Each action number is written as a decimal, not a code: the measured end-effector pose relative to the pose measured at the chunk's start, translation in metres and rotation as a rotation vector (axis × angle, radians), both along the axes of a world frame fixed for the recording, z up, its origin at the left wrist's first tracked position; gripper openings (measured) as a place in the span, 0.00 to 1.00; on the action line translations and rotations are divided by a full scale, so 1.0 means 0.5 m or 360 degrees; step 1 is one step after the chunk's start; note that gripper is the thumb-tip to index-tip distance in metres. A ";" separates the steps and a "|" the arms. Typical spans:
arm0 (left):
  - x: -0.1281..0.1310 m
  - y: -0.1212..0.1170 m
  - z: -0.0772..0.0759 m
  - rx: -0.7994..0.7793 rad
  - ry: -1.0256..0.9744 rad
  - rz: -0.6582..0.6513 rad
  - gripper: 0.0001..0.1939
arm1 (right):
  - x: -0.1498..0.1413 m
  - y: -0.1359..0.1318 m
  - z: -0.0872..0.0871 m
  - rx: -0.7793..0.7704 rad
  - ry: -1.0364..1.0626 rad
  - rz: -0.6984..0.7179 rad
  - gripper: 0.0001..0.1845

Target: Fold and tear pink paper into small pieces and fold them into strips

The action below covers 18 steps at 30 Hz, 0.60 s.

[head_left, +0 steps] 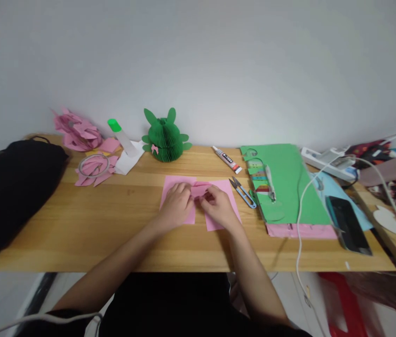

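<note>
A small folded piece of pink paper [200, 188] is held between my two hands above the desk. My left hand [176, 203] grips its left end, fingers closed on it. At the other end my right hand [218, 206] pinches the paper between thumb and fingers. Beneath them lie two flat pink sheets, the left sheet [165, 187] partly covered by my left hand and the right sheet [233, 206] under my right hand. Blue-handled thread snips [244, 193] rest just right of the right sheet.
A green honeycomb-paper figure [165, 140] stands behind the sheets. Leftward are a glue bottle [123, 138], crumpled pink paper [78, 131], a tape ring [93, 166] and a black bag [15, 192]. Rightward are a glue tube [227, 160], green sheets [289, 187], a phone [348, 224] and a white cable [300, 224].
</note>
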<state>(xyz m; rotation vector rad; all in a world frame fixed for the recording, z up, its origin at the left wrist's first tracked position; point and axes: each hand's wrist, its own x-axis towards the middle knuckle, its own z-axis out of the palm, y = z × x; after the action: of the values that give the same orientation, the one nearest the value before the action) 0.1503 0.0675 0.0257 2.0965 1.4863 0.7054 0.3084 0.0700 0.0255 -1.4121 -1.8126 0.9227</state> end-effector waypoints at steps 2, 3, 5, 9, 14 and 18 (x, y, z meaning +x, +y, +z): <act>0.002 -0.003 -0.001 0.0044 0.0096 0.0014 0.09 | -0.002 -0.001 0.001 0.0014 -0.0016 0.0012 0.07; 0.002 -0.003 -0.001 0.0066 0.0135 0.0023 0.09 | -0.003 -0.002 0.002 0.0023 -0.0022 0.0018 0.07; 0.001 -0.005 -0.001 0.0111 0.0197 0.0045 0.09 | -0.004 -0.002 0.004 0.0040 -0.0038 0.0030 0.06; -0.002 -0.003 0.002 0.0198 0.0248 0.0078 0.08 | -0.003 -0.003 0.007 0.0095 -0.0089 0.0034 0.06; -0.002 -0.005 0.013 0.0318 0.0228 0.0039 0.14 | -0.006 -0.005 0.013 0.0196 -0.0162 0.0039 0.05; 0.001 -0.015 0.019 0.0406 0.0248 0.0039 0.19 | -0.009 -0.008 0.015 0.0258 -0.0208 0.0059 0.07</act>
<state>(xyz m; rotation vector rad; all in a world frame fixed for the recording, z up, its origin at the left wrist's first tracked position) 0.1508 0.0602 0.0350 2.3749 1.5775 0.7929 0.3037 0.0661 0.0331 -1.3681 -1.9684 0.6984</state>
